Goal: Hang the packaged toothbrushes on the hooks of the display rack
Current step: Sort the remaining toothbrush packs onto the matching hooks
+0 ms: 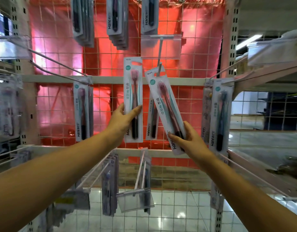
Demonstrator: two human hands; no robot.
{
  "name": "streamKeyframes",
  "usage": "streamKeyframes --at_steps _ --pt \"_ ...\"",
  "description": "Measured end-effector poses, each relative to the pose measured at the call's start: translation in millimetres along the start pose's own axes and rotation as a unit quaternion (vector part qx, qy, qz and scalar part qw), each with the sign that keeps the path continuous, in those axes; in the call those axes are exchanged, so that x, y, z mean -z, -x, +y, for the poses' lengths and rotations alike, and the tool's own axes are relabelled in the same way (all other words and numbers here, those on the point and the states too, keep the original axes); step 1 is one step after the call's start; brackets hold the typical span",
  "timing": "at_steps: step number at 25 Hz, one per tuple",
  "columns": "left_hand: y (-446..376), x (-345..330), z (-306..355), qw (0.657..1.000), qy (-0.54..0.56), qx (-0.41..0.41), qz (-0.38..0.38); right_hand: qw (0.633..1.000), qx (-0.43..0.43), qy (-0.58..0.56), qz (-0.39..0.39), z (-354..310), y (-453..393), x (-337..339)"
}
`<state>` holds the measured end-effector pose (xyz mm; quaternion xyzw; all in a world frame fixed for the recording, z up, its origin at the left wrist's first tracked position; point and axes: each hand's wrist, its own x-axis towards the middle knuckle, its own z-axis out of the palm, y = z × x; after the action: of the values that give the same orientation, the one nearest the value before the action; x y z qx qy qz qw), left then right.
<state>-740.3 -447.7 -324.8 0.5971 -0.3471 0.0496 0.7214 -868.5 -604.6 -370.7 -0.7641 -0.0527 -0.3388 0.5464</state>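
My left hand [123,119] grips a packaged pink toothbrush [133,84] upright in front of the wire grid rack [186,104]. My right hand [186,138] holds the lower end of a second pink toothbrush pack [162,97], tilted with its top to the left. The hang hole at the top of that pack sits on the tip of the centre hook [159,67], below a clear price-tag holder [161,46]. Another pack [152,121] hangs further back on the same hook, partly hidden.
Stacks of toothbrush packs [117,19] hang on the top row of hooks. More packs hang at mid left [81,111] and mid right [219,118]. Lower hooks [141,171] carry packs and a tag holder [136,200]. A tiled floor shows through below.
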Motion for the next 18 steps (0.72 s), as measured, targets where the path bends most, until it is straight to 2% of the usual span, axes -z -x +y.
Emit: streamKeyframes --at_steps 3,7,11,15,18 --pt "0 16 5 0.999 0.023 0.016 0.02 0.999 0.018 -0.026 0.006 -2 15 -8" --pt "4 45 9 0.999 -0.011 0.021 0.029 0.995 0.053 -0.07 0.051 -11 23 -21" --pt "12 77 14 0.997 -0.06 0.015 0.038 0.993 0.106 -0.048 0.026 -22 34 -31" --pt "21 98 18 0.992 -0.123 0.04 -0.003 0.995 0.062 0.054 -0.051 -13 43 -35" --pt "17 116 21 0.989 -0.135 0.057 -0.034 0.995 0.017 0.078 -0.062 -10 37 -33"
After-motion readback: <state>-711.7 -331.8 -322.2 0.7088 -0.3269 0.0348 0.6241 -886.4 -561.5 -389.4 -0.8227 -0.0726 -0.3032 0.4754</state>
